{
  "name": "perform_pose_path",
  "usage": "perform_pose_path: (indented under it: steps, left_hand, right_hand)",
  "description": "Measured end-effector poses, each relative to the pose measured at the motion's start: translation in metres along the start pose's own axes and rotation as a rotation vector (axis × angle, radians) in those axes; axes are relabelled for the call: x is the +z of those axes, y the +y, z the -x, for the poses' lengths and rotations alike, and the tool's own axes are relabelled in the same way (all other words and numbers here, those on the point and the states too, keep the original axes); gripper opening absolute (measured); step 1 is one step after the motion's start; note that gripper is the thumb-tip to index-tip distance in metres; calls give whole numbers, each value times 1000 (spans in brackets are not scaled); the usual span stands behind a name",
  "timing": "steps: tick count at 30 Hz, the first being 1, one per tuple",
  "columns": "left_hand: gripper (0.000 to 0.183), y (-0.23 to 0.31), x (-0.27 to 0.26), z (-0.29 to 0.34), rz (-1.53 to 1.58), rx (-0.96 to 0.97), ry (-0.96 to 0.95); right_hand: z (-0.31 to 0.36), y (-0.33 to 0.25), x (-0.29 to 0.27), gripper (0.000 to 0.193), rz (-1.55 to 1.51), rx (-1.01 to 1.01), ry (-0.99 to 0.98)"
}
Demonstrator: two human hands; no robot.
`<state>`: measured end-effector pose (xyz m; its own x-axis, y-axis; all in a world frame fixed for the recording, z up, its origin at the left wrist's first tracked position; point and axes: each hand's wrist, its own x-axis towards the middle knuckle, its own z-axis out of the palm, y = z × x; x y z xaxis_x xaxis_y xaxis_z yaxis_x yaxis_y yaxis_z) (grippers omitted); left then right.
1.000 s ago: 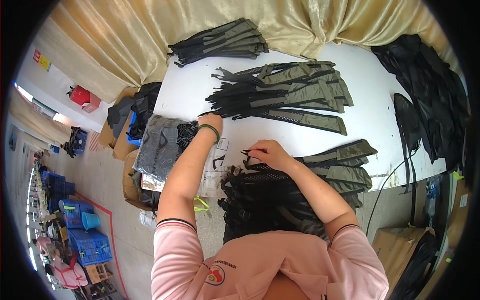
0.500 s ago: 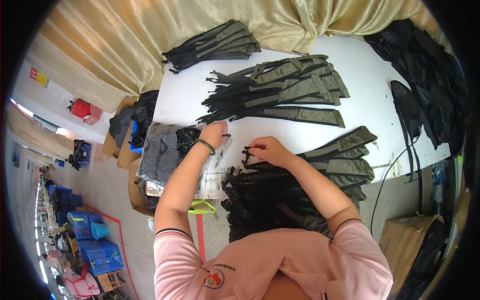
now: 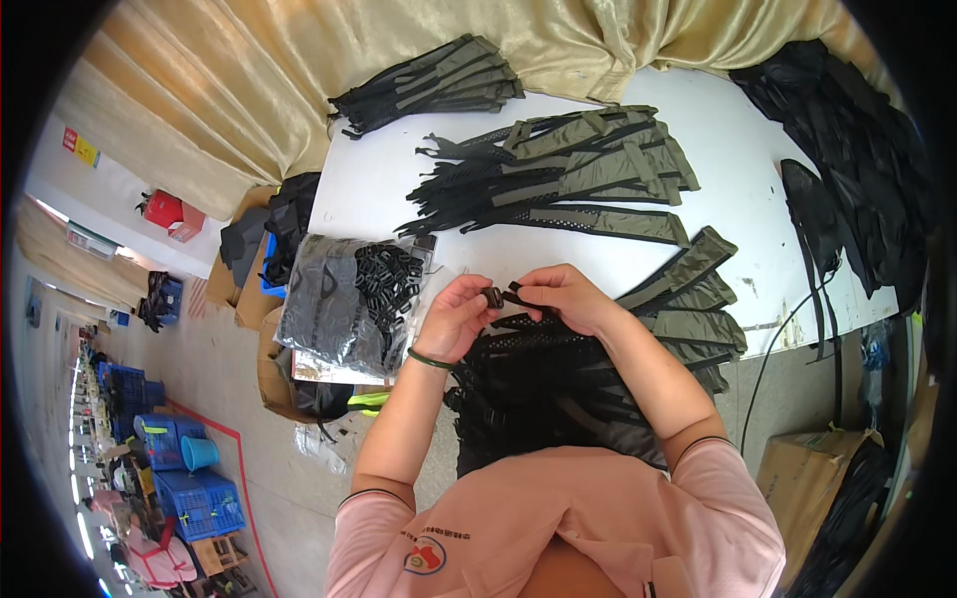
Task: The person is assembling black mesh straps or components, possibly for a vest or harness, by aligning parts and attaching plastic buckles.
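Observation:
Between thumb and fingers, my left hand pinches a small black plastic buckle. Close beside it, my right hand grips the end of a black webbing strap. Buckle and strap end are nearly together; whether they touch is too small to tell. Below my right hand, a pile of black and olive straps with mesh hangs over the near table edge toward my lap. Left of my left hand lies a clear plastic bag with many black buckles at its opening.
Olive and black mesh straps are fanned across the white table, with another bundle at the far left. Black fabric pieces heap up at the right. Cardboard boxes stand left of the table; a gold curtain hangs behind.
My left hand has come from the buckle bag to the right, carrying a buckle up to the strap end in my right hand. My right hand has shifted slightly right.

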<state>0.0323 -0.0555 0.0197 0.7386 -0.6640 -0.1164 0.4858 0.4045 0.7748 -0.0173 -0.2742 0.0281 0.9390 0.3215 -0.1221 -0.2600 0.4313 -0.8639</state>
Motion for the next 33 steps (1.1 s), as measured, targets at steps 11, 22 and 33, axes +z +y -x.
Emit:
perform_pose_path:
  steps: [11, 22, 33]
  left_hand:
    - [19, -3, 15, 5, 99, -31, -47]
    - [20, -2, 14, 4, 133, -159, -138]
    - [21, 0, 25, 3, 103, -58, -93]
  right_hand:
    - [12, -7, 24, 13, 251, 8, -79]
    - [21, -17, 30, 11, 324, -17, -112]
    - [27, -21, 46, 7, 829, -477, 50]
